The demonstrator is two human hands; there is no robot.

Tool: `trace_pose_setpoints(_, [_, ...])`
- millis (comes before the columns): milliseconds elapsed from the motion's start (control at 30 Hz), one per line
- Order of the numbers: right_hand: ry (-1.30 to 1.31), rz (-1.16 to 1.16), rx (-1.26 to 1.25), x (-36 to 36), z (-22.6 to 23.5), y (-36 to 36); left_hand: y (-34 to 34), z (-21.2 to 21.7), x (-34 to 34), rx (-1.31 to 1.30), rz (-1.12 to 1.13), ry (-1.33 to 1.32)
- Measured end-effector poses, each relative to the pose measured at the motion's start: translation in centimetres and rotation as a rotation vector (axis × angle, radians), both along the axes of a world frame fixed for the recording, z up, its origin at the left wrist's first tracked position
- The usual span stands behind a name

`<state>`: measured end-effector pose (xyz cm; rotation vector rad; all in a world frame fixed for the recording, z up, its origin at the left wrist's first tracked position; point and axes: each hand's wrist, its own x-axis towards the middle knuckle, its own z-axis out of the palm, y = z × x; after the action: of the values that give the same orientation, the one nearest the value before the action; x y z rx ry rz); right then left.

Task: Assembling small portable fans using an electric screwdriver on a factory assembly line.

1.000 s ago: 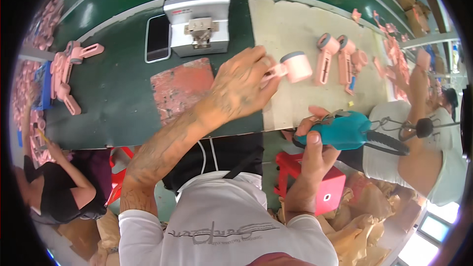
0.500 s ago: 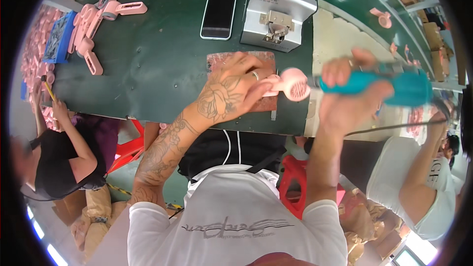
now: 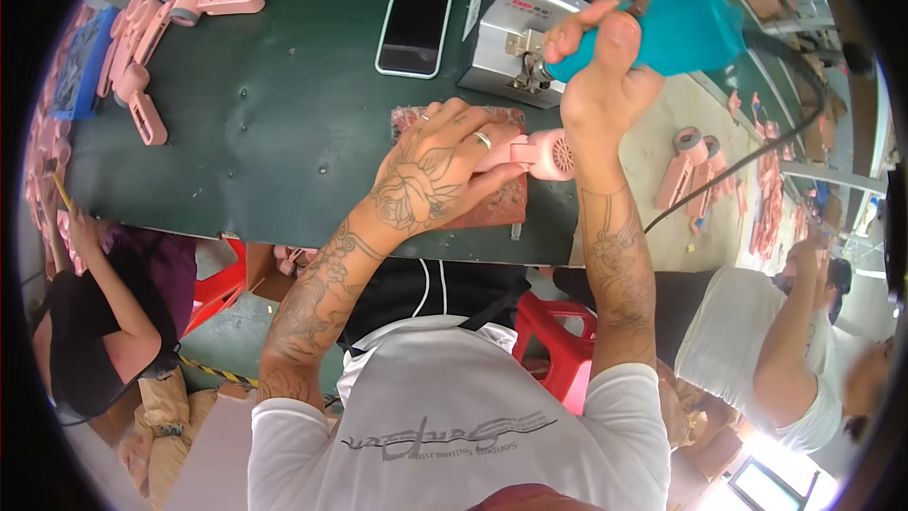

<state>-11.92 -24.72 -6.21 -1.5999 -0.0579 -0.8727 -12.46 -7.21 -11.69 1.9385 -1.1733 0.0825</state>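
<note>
On a worn reddish pad point(image 3: 487, 215), my left hand point(image 3: 437, 167) is closed around the handle of a pink handheld fan point(image 3: 549, 154). The fan's round, grilled head sticks out to the right of my fingers. My right hand point(image 3: 610, 80) grips a teal electric screwdriver point(image 3: 695, 33) up above the fan. Its tip points left, at the metal pick-up part of a grey screw feeder point(image 3: 492, 49); whether it touches a screw there cannot be made out.
A phone point(image 3: 414, 26) lies left of the feeder. Pink fans point(image 3: 142, 33) and a blue bin point(image 3: 83, 66) stand far left. More pink fans point(image 3: 683, 172) sit on the right. The screwdriver's black cable point(image 3: 738, 166) loops down the right side. Co-workers sit on both sides.
My right hand has swung the screwdriver up and left, away from beside the fan head to the feeder. The fan has turned slightly in my left hand, which stays on the pad.
</note>
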Motion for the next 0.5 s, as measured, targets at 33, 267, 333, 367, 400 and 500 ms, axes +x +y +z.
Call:
trace_pose_setpoints(33, [0.004,-0.005,-0.002,-0.2,0.3,0.0,0.3,0.1,0.1,0.020,0.011,0.017])
trace_pose_setpoints(267, [0.027,0.052,0.293,-4.1,0.9,0.4,0.2,-0.1,0.2,0.029,0.012,0.032])
trace_pose_setpoints(333, [0.075,0.066,0.176,-4.8,0.8,0.3,0.2,-0.2,0.1,0.042,0.011,0.026])
trace_pose_setpoints(367, [0.077,0.062,0.174,-4.9,0.6,0.3,0.2,-0.2,0.0,0.045,0.023,0.025])
trace_pose_setpoints(400, [0.076,0.059,0.167,-4.9,0.5,0.4,0.1,-0.2,-0.1,0.049,0.036,0.024])
trace_pose_setpoints(500, [0.079,0.060,0.164,-5.1,0.3,0.5,0.2,-0.2,0.0,0.065,0.022,0.035])
